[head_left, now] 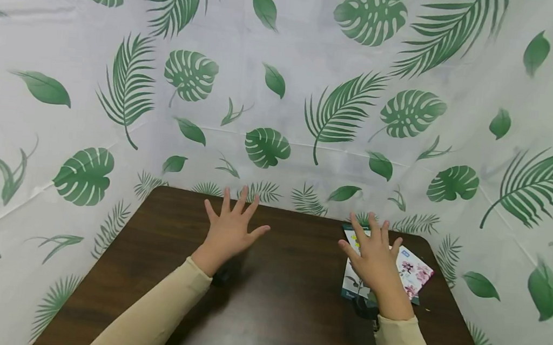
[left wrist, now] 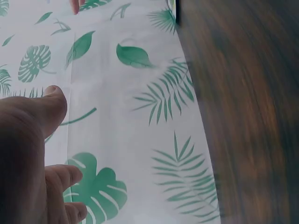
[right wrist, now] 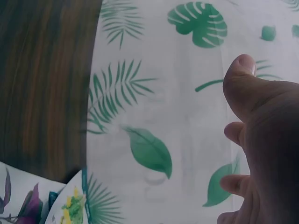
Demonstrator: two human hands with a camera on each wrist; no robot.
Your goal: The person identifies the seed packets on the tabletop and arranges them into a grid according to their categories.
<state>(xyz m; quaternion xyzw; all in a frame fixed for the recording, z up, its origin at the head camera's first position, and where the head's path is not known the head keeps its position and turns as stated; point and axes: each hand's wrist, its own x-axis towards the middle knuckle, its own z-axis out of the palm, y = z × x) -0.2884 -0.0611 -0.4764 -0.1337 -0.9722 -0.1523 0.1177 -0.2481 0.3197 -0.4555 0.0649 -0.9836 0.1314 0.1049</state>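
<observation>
Both hands are held out over a dark wooden table, fingers spread and holding nothing. My left hand is over the left-middle part of the tabletop; in the left wrist view its thumb and some fingers show at the left edge. Farther right, my right hand hangs above flower-printed papers and partly covers them. One is a booklet or sheet with a dark green border; a white card with pink flowers overlaps it at an angle. The right wrist view shows the right thumb and fingers extended, with corners of the papers at lower left.
A white cloth with green leaf prints hangs behind the table and along both sides. The table's far edge runs close to this cloth. Dark wrist straps, one by the right wrist, sit under both wrists.
</observation>
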